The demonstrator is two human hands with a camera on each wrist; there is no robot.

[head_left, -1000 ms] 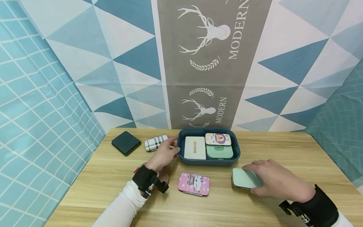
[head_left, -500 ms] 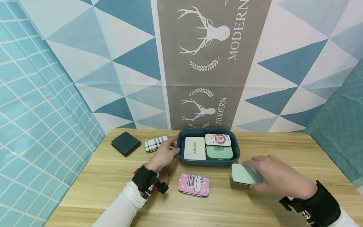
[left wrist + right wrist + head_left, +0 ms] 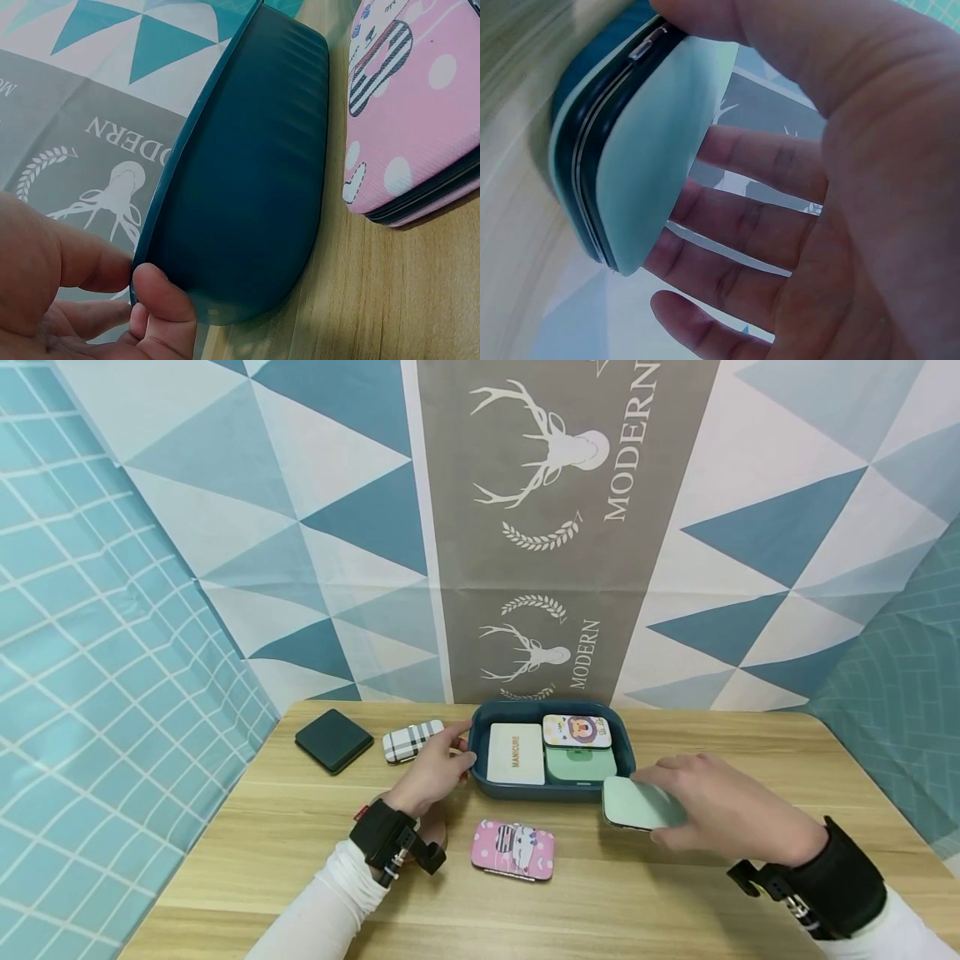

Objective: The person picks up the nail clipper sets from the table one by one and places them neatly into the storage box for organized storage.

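Observation:
My right hand (image 3: 723,810) grips a mint-green hard case (image 3: 637,802) by its edges, thumb on one side and fingers on the other. It is tilted above the table, just off the front right corner of a dark blue plastic basket (image 3: 551,792). A metal clasp (image 3: 646,45) shows along its seam in the right wrist view. My left hand (image 3: 433,767) pinches the basket's left rim between thumb and fingers. Inside the basket lie a white box (image 3: 514,743) lettered MANICURE, a lion-print case (image 3: 576,731) and a green case (image 3: 579,766) partly beneath it.
A pink cat-print case (image 3: 513,850) lies in front of the basket. Left of it are a black-and-white plaid case (image 3: 408,742) and a dark green square case (image 3: 333,741). A pinkish-brown thing (image 3: 435,825) is mostly hidden by my left wrist. Patterned cloth (image 3: 360,568) hangs behind the table.
My right hand has lifted the mint-green case off the table and carried it up and left toward the basket. The left hand stays at the rim.

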